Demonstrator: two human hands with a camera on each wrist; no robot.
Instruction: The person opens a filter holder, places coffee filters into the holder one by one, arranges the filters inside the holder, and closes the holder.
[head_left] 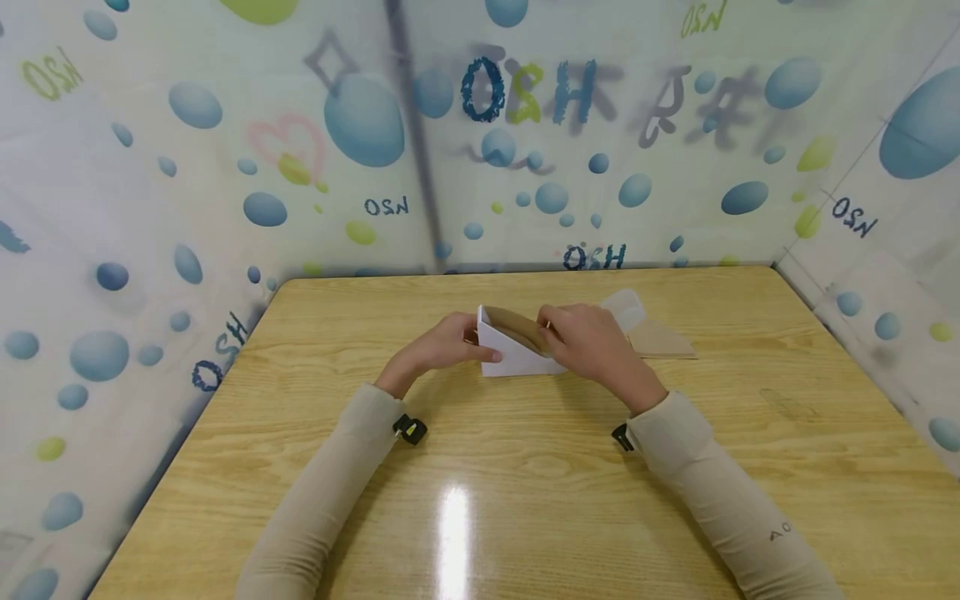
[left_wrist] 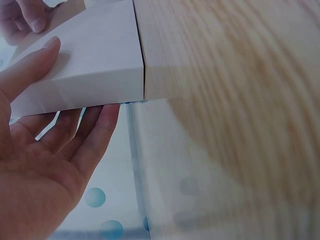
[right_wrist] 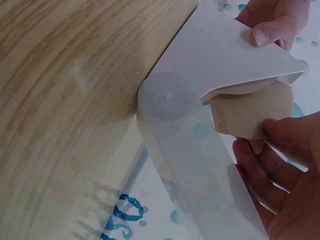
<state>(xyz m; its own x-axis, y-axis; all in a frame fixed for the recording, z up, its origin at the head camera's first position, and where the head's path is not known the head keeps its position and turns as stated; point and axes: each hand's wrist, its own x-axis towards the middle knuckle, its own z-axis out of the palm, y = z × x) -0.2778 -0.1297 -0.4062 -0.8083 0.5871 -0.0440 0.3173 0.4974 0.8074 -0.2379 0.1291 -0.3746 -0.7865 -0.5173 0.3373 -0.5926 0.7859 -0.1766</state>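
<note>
A white box (head_left: 517, 354) with a slanted open top stands on the table, holding brown paper coffee filters (head_left: 512, 323). My left hand (head_left: 450, 340) grips its left end, thumb on the front face and fingers behind, as the left wrist view shows. At the opening, my right hand (head_left: 588, 337) pinches a brown paper coffee filter (right_wrist: 255, 112) with a crimped edge, partly out of the box in the right wrist view. A translucent plastic piece (right_wrist: 195, 155) with a rounded end meets the box there; whether it is attached, I cannot tell.
On the wooden table (head_left: 525, 475), a flat brown paper piece (head_left: 663, 340) lies right of the right hand. The translucent plastic also shows behind that hand. A printed curtain (head_left: 480, 183) surrounds the table's back and sides. Black straps circle both wrists.
</note>
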